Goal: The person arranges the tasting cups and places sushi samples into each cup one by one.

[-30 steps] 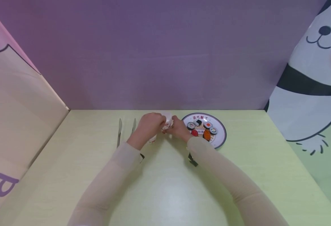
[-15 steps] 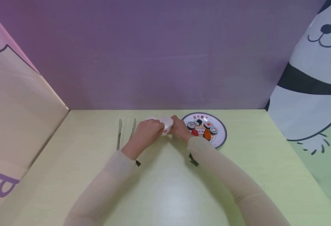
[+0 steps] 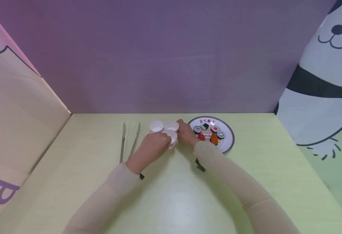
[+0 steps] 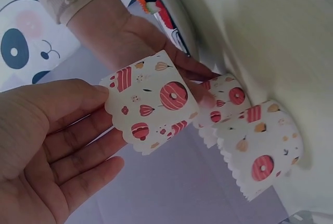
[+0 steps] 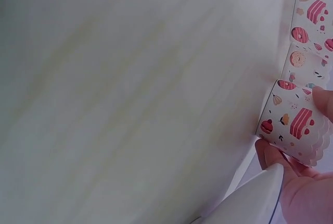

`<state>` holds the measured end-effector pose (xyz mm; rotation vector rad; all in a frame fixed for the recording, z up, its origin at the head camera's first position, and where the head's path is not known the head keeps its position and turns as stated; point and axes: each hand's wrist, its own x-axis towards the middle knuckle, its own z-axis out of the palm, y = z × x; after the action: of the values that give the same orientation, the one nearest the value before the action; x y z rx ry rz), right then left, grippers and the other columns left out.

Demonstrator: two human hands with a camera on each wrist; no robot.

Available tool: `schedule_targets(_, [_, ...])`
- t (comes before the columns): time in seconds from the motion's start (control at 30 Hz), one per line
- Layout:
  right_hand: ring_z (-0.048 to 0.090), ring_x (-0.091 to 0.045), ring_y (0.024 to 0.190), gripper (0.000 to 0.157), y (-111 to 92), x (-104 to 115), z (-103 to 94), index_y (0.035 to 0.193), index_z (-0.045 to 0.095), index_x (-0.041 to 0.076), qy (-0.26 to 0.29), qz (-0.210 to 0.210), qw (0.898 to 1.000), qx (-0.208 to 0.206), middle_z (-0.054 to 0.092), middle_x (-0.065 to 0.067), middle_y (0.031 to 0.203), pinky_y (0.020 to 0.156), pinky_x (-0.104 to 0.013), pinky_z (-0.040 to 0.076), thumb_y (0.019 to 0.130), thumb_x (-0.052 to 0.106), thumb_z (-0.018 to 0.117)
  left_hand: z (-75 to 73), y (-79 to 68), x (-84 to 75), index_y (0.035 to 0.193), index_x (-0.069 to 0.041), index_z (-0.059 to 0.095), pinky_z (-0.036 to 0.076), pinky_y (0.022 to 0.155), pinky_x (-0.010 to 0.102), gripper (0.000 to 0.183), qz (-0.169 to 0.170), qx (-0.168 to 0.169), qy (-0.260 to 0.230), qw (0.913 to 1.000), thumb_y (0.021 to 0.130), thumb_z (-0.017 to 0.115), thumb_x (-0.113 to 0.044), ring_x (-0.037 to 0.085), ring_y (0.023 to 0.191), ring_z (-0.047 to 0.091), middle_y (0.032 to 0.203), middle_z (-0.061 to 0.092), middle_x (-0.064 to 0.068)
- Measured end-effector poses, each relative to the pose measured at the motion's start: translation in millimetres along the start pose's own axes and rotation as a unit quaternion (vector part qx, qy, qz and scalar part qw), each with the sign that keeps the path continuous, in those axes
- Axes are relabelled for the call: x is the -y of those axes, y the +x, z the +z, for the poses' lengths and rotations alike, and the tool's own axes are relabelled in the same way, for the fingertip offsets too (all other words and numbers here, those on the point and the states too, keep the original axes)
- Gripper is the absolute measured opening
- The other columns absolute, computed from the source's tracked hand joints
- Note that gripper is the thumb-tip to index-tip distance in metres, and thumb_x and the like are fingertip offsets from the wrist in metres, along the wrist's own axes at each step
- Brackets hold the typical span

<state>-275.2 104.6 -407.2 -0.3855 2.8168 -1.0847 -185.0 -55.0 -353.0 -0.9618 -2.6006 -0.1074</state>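
Observation:
Three white paper baking cups with red cake and doughnut prints are grouped at the back middle of the table. The nearest cup [image 3: 171,136] is pinched at its rim by my left hand [image 3: 151,146], thumb on one side, and in the left wrist view this cup [image 4: 151,104] is raised in front of the others. My right hand [image 3: 186,132] holds the back right cup [image 3: 171,125]. In the right wrist view its thumb and fingers are on either side of that cup [image 5: 292,122]. The third cup [image 3: 157,125] stands at the back left, next to it.
A round plate [image 3: 228,143] with sushi pieces sits just right of my right hand. Left of the cups lie two slim metal utensils, one [image 3: 123,139] farther left and one [image 3: 136,138] partly behind my left hand. A purple wall panel [image 3: 171,81] closes off the back.
My left hand has drawn a cup toward the near side, away from the right hand. All three cups now show separately in the head view. My right hand has barely moved.

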Motion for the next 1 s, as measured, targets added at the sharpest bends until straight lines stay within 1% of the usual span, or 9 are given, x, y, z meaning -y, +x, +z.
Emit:
schedule_targets(0.1, [0.057, -0.034, 0.104, 0.043, 0, -1, 0.4, 0.121, 0.045, -0.003, 0.005, -0.007, 1.000, -0.005, 0.061, -0.021, 0.114, 0.092, -0.042, 0.045, 0.085, 0.011, 0.063, 6.0, -1.2, -1.0, 0.070, -0.010, 0.065, 0.046, 0.047, 0.029, 0.011, 0.006, 0.002, 0.011, 0.9999, 0.079, 0.071, -0.009, 0.015, 0.055, 0.055, 0.064, 0.059, 0.000])
schedule_targets(0.2, [0.057, -0.033, 0.106, 0.047, 0, 0, 1.2, 0.121, 0.045, -0.004, 0.019, -0.006, 1.000, 0.000, 0.060, -0.021, 0.114, 0.093, -0.041, 0.045, 0.086, 0.017, 0.068, 14.4, -2.5, -1.0, 0.068, -0.012, 0.063, 0.044, 0.045, 0.028, 0.013, 0.013, 0.005, 0.016, 0.9998, 0.078, 0.070, -0.007, 0.013, 0.052, 0.051, 0.062, 0.057, -0.001])
schedule_targets(0.3, [0.057, -0.031, 0.106, 0.051, -1, 2, 2.0, 0.121, 0.045, -0.004, 0.028, 0.000, 1.000, 0.007, 0.060, -0.020, 0.114, 0.093, -0.040, 0.045, 0.085, 0.021, 0.071, 21.8, -4.3, 0.1, 0.067, -0.012, 0.063, 0.042, 0.045, 0.028, 0.014, 0.020, 0.011, 0.011, 0.9997, 0.078, 0.070, -0.006, 0.013, 0.051, 0.050, 0.061, 0.056, -0.002])
schedule_targets(0.4, [0.057, -0.030, 0.106, 0.051, -1, 2, 2.4, 0.121, 0.045, -0.003, 0.031, 0.002, 0.999, 0.009, 0.060, -0.019, 0.114, 0.093, -0.039, 0.045, 0.085, 0.022, 0.071, 26.3, -4.9, 1.2, 0.068, -0.012, 0.063, 0.043, 0.047, 0.028, 0.014, 0.026, 0.020, 0.003, 0.9995, 0.078, 0.070, -0.006, 0.013, 0.052, 0.051, 0.062, 0.057, -0.002])
schedule_targets(0.53, [0.057, -0.029, 0.104, 0.050, -2, -1, 2.2, 0.120, 0.045, -0.003, 0.044, -0.003, 0.999, 0.011, 0.060, -0.019, 0.113, 0.091, -0.039, 0.045, 0.084, 0.019, 0.072, 28.8, -4.8, 1.4, 0.068, -0.012, 0.065, 0.044, 0.048, 0.028, 0.013, 0.024, 0.038, -0.012, 0.9989, 0.079, 0.070, -0.007, 0.014, 0.052, 0.053, 0.063, 0.059, -0.002])
schedule_targets(0.67, [0.056, -0.028, 0.100, 0.051, -2, -1, 1.4, 0.119, 0.045, -0.002, 0.060, -0.003, 0.998, 0.017, 0.060, -0.018, 0.111, 0.089, -0.038, 0.045, 0.082, 0.019, 0.073, 32.0, -5.5, 1.7, 0.067, -0.013, 0.065, 0.044, 0.048, 0.029, 0.013, 0.025, 0.041, -0.024, 0.9985, 0.079, 0.070, -0.009, 0.015, 0.053, 0.054, 0.062, 0.060, -0.002])
schedule_targets(0.8, [0.056, -0.027, 0.100, 0.051, -2, -1, 1.1, 0.118, 0.045, -0.001, 0.060, -0.003, 0.998, 0.018, 0.059, -0.017, 0.110, 0.090, -0.038, 0.045, 0.082, 0.020, 0.074, 34.7, -5.5, 2.5, 0.067, -0.013, 0.065, 0.044, 0.048, 0.029, 0.014, 0.029, 0.041, -0.030, 0.9983, 0.079, 0.071, -0.009, 0.015, 0.054, 0.054, 0.063, 0.060, -0.003])
schedule_targets(0.9, [0.055, -0.028, 0.100, 0.052, -2, -1, 0.9, 0.118, 0.045, -0.001, 0.057, -0.005, 0.998, 0.018, 0.059, -0.017, 0.110, 0.090, -0.038, 0.045, 0.081, 0.021, 0.074, 35.4, -4.8, 3.3, 0.068, -0.014, 0.065, 0.044, 0.049, 0.029, 0.014, 0.033, 0.047, -0.035, 0.9977, 0.079, 0.071, -0.009, 0.015, 0.054, 0.055, 0.064, 0.061, -0.003])
schedule_targets(1.0, [0.056, -0.028, 0.100, 0.053, -2, -1, 0.7, 0.118, 0.045, -0.002, 0.055, -0.006, 0.998, 0.016, 0.059, -0.018, 0.110, 0.090, -0.039, 0.045, 0.081, 0.021, 0.075, 35.5, -3.2, 4.9, 0.069, -0.014, 0.065, 0.044, 0.050, 0.028, 0.013, 0.038, 0.058, -0.038, 0.9969, 0.080, 0.072, -0.014, 0.013, 0.055, 0.054, 0.065, 0.062, -0.003])
